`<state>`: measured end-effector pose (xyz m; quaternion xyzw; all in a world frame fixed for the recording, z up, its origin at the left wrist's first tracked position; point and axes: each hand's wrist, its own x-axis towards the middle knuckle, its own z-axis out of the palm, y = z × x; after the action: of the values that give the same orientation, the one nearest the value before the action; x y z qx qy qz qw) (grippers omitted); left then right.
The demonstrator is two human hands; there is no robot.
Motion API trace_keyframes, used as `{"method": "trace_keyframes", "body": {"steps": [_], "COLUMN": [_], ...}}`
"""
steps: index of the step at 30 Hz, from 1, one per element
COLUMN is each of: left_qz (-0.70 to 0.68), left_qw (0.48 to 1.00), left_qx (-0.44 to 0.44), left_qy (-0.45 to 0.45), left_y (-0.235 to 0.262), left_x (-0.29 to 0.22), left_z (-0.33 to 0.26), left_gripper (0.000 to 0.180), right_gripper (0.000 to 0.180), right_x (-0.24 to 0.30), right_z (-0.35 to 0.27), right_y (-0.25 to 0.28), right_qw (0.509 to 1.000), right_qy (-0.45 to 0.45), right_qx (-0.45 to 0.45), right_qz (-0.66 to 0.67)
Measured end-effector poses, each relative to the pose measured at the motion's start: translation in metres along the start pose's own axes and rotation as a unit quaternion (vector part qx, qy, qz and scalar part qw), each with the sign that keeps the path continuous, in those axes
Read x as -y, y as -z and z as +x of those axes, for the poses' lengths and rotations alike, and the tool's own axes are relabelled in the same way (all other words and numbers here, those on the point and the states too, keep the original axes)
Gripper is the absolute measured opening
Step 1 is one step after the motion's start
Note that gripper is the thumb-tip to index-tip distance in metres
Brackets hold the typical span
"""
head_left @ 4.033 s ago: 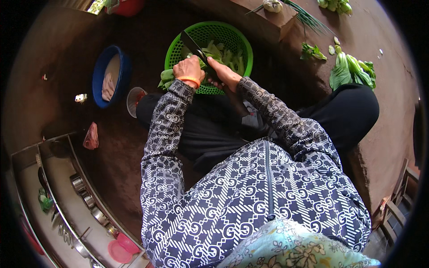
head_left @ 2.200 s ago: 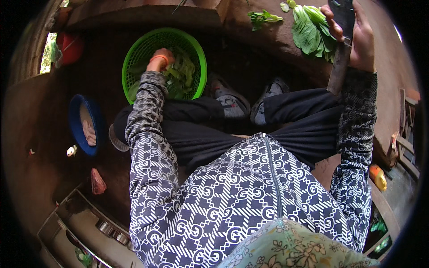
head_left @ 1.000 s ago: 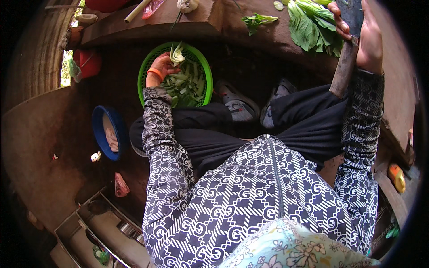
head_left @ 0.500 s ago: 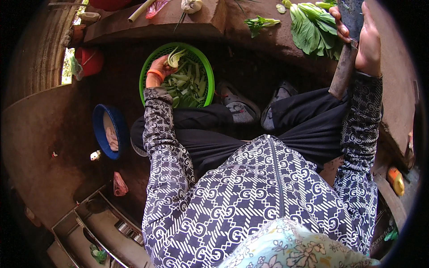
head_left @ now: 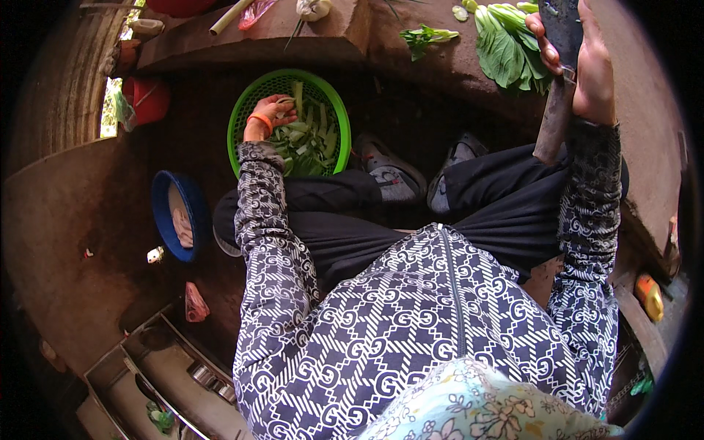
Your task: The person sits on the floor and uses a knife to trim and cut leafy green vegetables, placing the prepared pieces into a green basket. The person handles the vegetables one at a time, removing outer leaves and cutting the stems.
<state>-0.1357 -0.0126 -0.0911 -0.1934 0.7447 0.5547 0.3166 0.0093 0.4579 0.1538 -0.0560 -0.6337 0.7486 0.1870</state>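
Chopped greens (head_left: pixel 312 143) piled in green basket (head_left: pixel 249 103), left hand (head_left: pixel 273 111) pinching some; whole leaves (head_left: pixel 506 51) uncut on desk (head_left: pixel 440 66); right hand (head_left: pixel 579 66) clenched round knife (head_left: pixel 557 88).

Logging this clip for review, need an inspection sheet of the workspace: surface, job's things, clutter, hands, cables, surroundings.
Surface: dark earthen floor; raised brown ledge at the top.
Job's things: green basket holding cut greens; knife; whole leafy greens on the ledge.
Clutter: blue bowl, red container, small pink scrap, orange bottle.
Hands: left hand in the basket, on the cut greens; right hand closed around the knife, beside the whole greens.
Cables: nothing seen.
Surroundings: the person's shoes by the basket; metal trays lower left.
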Motion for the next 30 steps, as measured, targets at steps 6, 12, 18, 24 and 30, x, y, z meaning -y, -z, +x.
{"method": "trace_keyframes", "body": {"steps": [6,12,18,24,30], "left_qz": [-0.085,-0.174,-0.235,-0.252,-0.174], "left_qw": [0.996,0.956,0.879,0.849,0.908], "left_qx": [0.027,0.17,0.323,0.425,0.298], "left_qy": [-0.007,-0.167,-0.262,-0.188,-0.237], "left_y": [0.006,-0.007,-0.091,-0.163,-0.183], "left_x": [0.003,-0.039,-0.079,-0.077,-0.075], "left_z": [0.008,-0.03,-0.113,-0.147,-0.167], "left_gripper": [0.039,0.027,0.023,0.025,0.028], "right_gripper": [0.052,0.029,0.035,0.04,0.027], "right_x": [-0.006,-0.011,-0.055,-0.083,-0.094], "right_z": [0.001,0.002,-0.033,-0.055,-0.059], "right_y": [0.005,-0.001,-0.017,-0.029,-0.037], "right_qw": [0.999,0.982,0.955,0.922,0.952], "right_qy": [-0.031,-0.133,-0.16,-0.212,-0.057], "right_qx": [-0.019,0.066,0.239,0.319,0.29], "right_qz": [0.024,-0.113,-0.076,-0.05,-0.085]}}
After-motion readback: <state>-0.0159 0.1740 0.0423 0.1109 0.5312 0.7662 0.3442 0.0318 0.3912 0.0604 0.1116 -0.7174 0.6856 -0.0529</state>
